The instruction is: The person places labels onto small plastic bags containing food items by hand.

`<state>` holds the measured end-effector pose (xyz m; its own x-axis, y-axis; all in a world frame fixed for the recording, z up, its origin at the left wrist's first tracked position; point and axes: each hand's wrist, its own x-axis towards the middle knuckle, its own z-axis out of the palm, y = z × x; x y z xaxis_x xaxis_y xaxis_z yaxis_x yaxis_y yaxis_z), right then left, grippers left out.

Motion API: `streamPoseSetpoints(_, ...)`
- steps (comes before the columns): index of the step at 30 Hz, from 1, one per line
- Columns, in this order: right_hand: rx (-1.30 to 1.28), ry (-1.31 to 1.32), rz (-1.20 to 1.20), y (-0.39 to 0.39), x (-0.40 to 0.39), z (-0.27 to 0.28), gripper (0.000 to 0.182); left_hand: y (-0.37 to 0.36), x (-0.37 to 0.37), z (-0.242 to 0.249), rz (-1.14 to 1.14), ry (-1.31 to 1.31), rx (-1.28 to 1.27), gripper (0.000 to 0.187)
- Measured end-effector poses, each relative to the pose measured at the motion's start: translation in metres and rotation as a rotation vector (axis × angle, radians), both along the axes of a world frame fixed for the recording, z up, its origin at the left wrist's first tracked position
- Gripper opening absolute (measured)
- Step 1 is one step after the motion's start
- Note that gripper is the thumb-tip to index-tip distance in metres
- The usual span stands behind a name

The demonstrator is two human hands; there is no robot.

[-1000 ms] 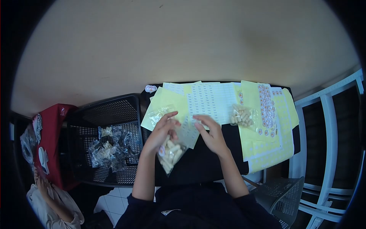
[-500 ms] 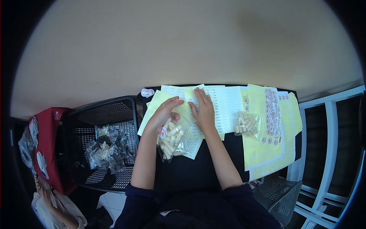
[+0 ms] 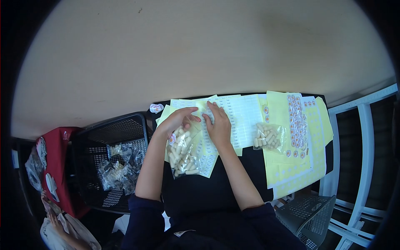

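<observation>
Two hands work over a dark bench point(image 3: 216, 183) covered with label sheets. The left hand point(image 3: 177, 121) closes its fingers on the top of a clear bag of pale capsules point(image 3: 184, 152), which lies on the sheets just below it, probably to keep it steady. The right hand point(image 3: 218, 125) rests open and flat on a white label sheet point(image 3: 241, 114), seemingly pressing it down. A second capsule bag point(image 3: 268, 136) lies to the right. Beside the bench, a black basket point(image 3: 125, 125) contains more filled bags.
</observation>
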<state>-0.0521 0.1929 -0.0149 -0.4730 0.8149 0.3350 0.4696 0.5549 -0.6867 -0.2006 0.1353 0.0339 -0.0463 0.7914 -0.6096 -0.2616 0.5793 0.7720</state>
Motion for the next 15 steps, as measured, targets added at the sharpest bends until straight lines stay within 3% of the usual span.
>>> streamPoseSetpoints(4,-0.074,-0.006,0.002,0.001,0.0,0.012,0.048,-0.001,-0.005,-0.008,0.032,0.075,0.028,0.042)
streamPoseSetpoints(7,0.16,-0.046,0.036,0.008,-0.001,0.007,0.052,-0.009,-0.006,-0.005,0.132,0.062,0.027,0.044)
streamPoseSetpoints(15,0.158,-0.104,0.076,0.007,-0.002,0.001,0.047,-0.004,-0.008,-0.009,-0.051,0.127,0.028,0.044)
